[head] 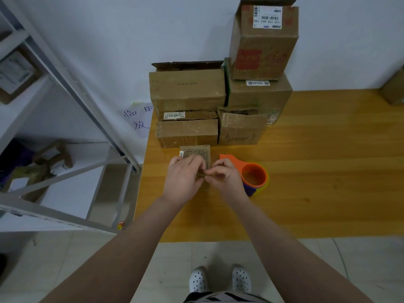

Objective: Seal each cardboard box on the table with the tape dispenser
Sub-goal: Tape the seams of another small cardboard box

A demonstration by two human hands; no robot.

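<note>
From the head view, a small cardboard box [195,152] stands on the near left part of the wooden table [317,171], matte brown with a printed panel and a small white sticker on its corner. Both hands meet at it. The left hand [183,178] lies over its front, fingers [194,162] curled onto the card; the right hand [225,176] pinches the box's right edge between thumb and bent fingers [218,170], touching the left hand's fingertips.

Just right of the right hand, the tape dispenser [254,173] rests on the table: smooth orange plastic, a round hub with a pointed orange guard towards the wall, and purple and yellow-green parts below.

Behind the small box, against the pale wall, more cardboard boxes are stacked; a flat box [188,133] wrapped in glossy clear tape; a large box [188,90] above it with its rear flap up; a creased, dented box [240,127] to the right; a squarer box [260,92] behind that; on top, a tall box [264,40] with red print and a white barcode label, tilted and open at the top.

The table's grain is honey-coloured with a soft sheen. To the left stands a white metal shelf [65,84] holding small parcels; a handwritten paper note [140,119] hangs on the wall beside it. Below, white perforated shoes [199,278] stand on pale floor tiles.
</note>
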